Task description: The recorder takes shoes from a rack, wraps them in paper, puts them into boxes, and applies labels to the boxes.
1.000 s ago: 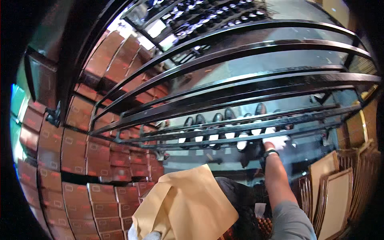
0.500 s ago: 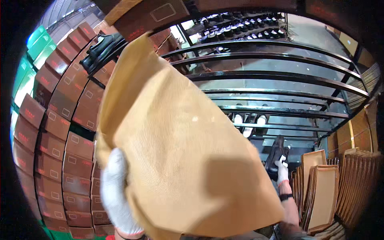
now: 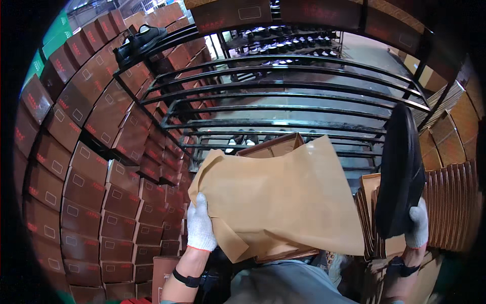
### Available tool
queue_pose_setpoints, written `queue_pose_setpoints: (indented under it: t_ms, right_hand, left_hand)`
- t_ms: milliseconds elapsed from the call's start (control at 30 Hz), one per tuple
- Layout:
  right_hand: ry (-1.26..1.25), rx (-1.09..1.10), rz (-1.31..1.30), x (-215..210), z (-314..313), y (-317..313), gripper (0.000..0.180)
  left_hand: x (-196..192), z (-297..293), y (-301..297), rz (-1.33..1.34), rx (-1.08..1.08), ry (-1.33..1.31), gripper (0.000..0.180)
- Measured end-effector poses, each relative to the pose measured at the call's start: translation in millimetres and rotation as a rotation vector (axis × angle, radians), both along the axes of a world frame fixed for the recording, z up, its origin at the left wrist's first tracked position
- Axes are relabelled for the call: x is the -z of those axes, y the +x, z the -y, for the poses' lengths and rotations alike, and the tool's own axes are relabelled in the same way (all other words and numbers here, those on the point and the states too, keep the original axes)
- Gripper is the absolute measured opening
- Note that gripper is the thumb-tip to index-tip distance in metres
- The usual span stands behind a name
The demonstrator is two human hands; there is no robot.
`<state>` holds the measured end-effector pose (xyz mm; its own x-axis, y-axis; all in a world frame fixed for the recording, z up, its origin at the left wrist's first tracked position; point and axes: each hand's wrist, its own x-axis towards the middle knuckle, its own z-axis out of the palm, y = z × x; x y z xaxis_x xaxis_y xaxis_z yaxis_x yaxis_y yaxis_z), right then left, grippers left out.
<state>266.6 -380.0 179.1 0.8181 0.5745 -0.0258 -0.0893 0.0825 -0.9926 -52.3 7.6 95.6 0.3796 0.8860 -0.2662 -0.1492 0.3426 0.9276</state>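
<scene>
Two gloved hands are busy: the left hand (image 3: 200,225) grips the lower left edge of a large, creased tan paper sheet (image 3: 283,195) draped over an open brown shoebox (image 3: 273,146), while the right hand (image 3: 416,225) clasps a glossy black shoe (image 3: 401,169) upright, before the black metal rack (image 3: 283,101).

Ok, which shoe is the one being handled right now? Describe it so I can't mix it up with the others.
Start at the black metal rack filling the middle of the view, then go to its right end, in front of the flattened cardboard stack. There the gloved right hand holds up a black shoe, standing on end. The other shoes sit on far shelves or atop the boxes at upper left.
</scene>
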Motion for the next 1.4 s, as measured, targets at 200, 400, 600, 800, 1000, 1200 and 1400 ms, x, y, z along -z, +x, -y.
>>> queue_pose_setpoints:
  t_ms: [200,400,600,800,1000,1200,1400]
  right_hand:
    - [-0.512,-0.216,0.493,-59.5,-85.4,-59.2,0.054]
    - [-0.21,-0.092,0.358,-28.1,-100.5,-41.4,0.076]
    - [-0.523,-0.556,1.501,-116.2,-182.3,-5.9,0.068]
    - [-0.959,-1.502,1.651,-130.4,-351.1,-44.3,0.028]
    - [-0.04,-0.887,1.355,-56.0,-320.8,-8.3,0.051]
    - [-1.064,0.35,0.982,166.5,-54.5,77.6,0.081]
    - [-1.642,-0.081,0.326,234.6,160.5,30.1,0.084]
  left_hand:
    - [-49.9,7.5,-2.0,0.099,0.088,0.016,0.049]
    - [-56.5,58.9,88.1,-0.079,0.986,-0.315,0.101]
    - [-46.0,81.0,102.9,-0.635,1.319,0.343,0.118]
    - [2.6,133.0,57.9,-0.531,1.302,0.95,0.093]
    - [-21.2,78.2,60.1,-0.006,0.793,1.876,0.06]
    - [-16.7,-38.3,158.1,-0.502,0.625,1.212,0.085]
    - [-12.6,-18.6,163.0,-0.34,0.646,1.431,0.071]
